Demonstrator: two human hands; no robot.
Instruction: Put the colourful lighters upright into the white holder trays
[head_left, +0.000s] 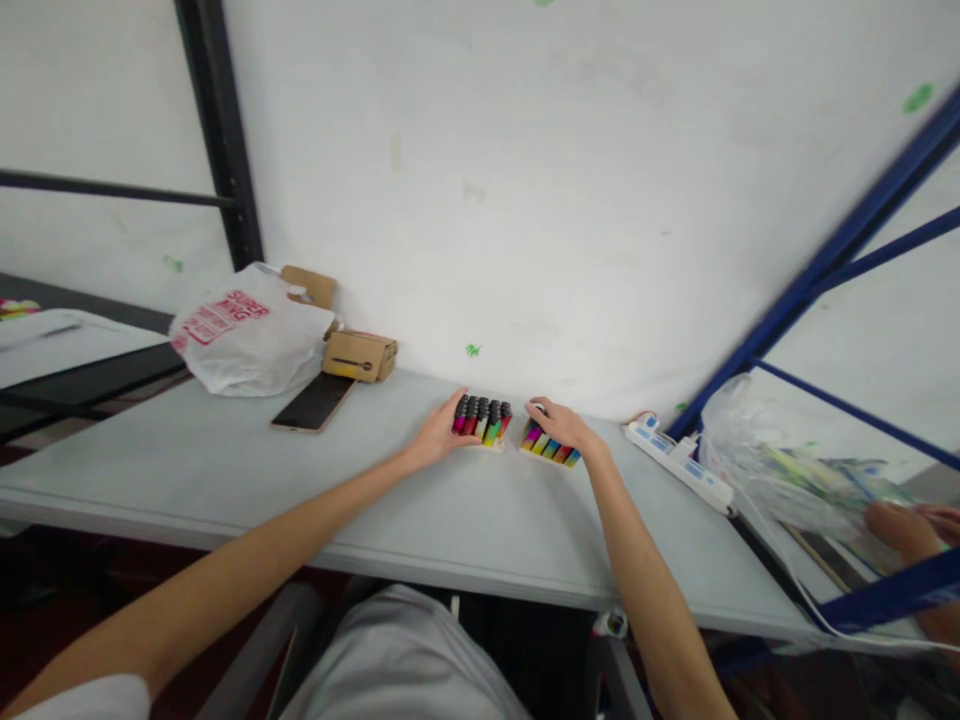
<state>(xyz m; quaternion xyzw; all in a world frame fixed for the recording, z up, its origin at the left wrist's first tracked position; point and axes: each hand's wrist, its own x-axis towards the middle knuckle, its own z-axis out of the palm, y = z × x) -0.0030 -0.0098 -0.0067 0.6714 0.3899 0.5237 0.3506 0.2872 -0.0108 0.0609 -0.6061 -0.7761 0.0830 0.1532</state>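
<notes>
Two small blocks of colourful lighters with black tops stand upright in rows on pale trays, a short gap apart. My left hand (441, 432) is wrapped around the left side of the left tray of lighters (482, 420), with the thumb along the front and the fingertips at the back edge. Over the right tray of lighters (550, 448) bends my right hand (561, 423), its fingers closed on the black tops at the back left corner. Its palm covers much of that set, so I cannot tell how many lighters it grips.
At the left on the grey table (420, 510) lie a dark phone (313, 402), a cardboard box (360, 356) and a white plastic bag (251, 335). A power strip (679, 463) runs along the right edge. Beyond a blue frame, another person's hand (904, 530) is near clear plastic (780, 470).
</notes>
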